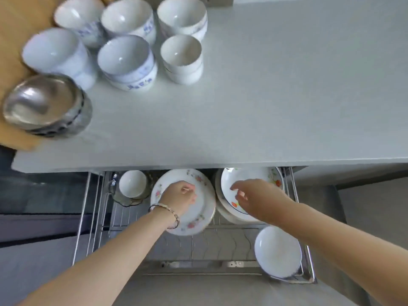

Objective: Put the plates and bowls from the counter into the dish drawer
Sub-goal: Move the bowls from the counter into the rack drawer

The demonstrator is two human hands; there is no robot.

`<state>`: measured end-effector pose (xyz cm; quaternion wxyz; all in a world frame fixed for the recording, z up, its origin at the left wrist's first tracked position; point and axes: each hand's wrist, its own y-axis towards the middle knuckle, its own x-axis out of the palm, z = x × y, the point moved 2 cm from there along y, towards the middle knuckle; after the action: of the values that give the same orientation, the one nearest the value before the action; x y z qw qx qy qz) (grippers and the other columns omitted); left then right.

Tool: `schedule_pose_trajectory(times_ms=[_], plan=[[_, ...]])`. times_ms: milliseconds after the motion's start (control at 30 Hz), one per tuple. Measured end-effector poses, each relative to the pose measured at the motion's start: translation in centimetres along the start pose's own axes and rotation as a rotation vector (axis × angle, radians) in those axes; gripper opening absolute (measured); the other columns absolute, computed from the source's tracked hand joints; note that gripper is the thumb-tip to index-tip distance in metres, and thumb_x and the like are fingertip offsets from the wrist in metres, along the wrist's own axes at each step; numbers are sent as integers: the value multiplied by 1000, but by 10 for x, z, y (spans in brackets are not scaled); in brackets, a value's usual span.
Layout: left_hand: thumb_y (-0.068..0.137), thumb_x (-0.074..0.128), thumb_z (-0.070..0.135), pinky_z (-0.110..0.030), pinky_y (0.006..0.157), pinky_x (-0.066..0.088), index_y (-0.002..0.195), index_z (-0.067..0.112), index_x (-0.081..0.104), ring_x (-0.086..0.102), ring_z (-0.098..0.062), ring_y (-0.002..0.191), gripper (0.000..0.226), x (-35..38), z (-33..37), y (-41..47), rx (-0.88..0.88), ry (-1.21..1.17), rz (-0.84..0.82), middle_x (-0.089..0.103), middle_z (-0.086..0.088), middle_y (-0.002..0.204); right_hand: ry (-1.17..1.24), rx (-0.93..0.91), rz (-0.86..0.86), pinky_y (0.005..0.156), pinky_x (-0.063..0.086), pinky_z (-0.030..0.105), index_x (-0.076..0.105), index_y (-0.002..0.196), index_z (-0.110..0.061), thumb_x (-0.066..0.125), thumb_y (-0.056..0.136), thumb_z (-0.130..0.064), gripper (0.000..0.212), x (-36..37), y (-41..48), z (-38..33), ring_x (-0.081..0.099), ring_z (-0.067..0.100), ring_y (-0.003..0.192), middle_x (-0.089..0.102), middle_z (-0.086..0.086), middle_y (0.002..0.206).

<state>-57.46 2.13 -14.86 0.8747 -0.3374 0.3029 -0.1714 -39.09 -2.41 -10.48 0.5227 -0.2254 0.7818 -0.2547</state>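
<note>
The dish drawer (308,259), a wire rack, stands pulled out under the counter (276,96). My left hand (180,195) rests with loosely curled fingers on a stack of pink-flowered plates (202,214) in the drawer's middle; no grip on a plate shows. Relaxed and spread, my right hand (254,198) hovers over a stack of orange-patterned plates (229,182) at the drawer's back right. On the counter's left stand several stacks of white bowls (127,56) and a stack of steel bowls (42,102).
Inside the drawer a small white bowl (132,183) sits in a glass bowl (123,200) at the back left, and a white dish (277,250) lies at the front right. A wooden board (11,51) lies under the leftmost bowls. The counter edge overhangs the drawer's back.
</note>
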Motion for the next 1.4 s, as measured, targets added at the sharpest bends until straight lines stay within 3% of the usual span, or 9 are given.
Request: schedule_pose_trajectory(times_ms=[267,433,567,767,933,1167,1267,1333,1400], plan=[[90,40,0,-16,51,46,93,10,60,58,-13,60,22,-224,-2,-1,77,-204,335,61,-2,71,460,-86,214,86,47,27,60,118,-18,50,91,-27,30,-75,82,-198,64,19,91,70,2,106],[91,39,-2,-5,34,39,91,8,56,55,-14,60,20,-302,-48,15,6,-266,351,58,-6,71,926,55,84,72,55,32,33,139,-7,49,92,-34,56,-80,153,-307,60,19,61,59,11,96],[90,39,-2,-9,37,41,93,7,55,55,-14,61,18,-324,-78,26,-49,-318,334,57,-7,73,1037,166,48,70,59,35,38,129,-7,50,89,-20,43,-66,190,-345,60,22,56,57,11,95],[90,51,11,-37,80,50,134,10,40,63,-25,82,45,-328,-89,35,-35,-437,296,55,-12,112,1168,217,174,75,59,37,41,128,-13,44,91,-10,38,-46,183,-328,64,29,72,62,16,106],[95,42,38,-38,77,52,144,23,28,61,-30,102,53,-311,-55,9,48,-521,171,41,-7,142,1116,251,157,60,61,26,45,128,-12,43,91,-9,38,-31,122,-269,68,22,56,70,14,81],[96,43,20,-31,49,56,123,27,43,69,-16,53,28,-233,-58,-37,97,-205,-164,65,-4,95,888,213,121,77,60,39,55,90,-31,47,84,-11,23,2,15,-197,73,24,61,72,2,60],[96,44,15,-34,53,58,111,23,46,69,-21,55,17,-199,-96,-37,19,-63,-211,67,-6,87,754,179,49,73,60,31,48,106,-39,48,84,-17,31,38,-2,-184,73,17,62,74,6,69],[96,42,11,-33,53,59,109,22,45,67,-26,62,17,-180,-127,-28,-74,9,-204,64,-6,88,701,187,-42,54,53,18,43,116,-36,47,85,-18,36,69,2,-183,71,15,62,73,6,75],[95,41,4,-36,53,59,106,17,45,64,-27,65,18,-163,-162,-16,-219,22,-174,60,-7,84,703,205,-101,58,52,24,44,122,-25,46,87,-19,36,109,17,-183,70,21,71,67,5,78]])
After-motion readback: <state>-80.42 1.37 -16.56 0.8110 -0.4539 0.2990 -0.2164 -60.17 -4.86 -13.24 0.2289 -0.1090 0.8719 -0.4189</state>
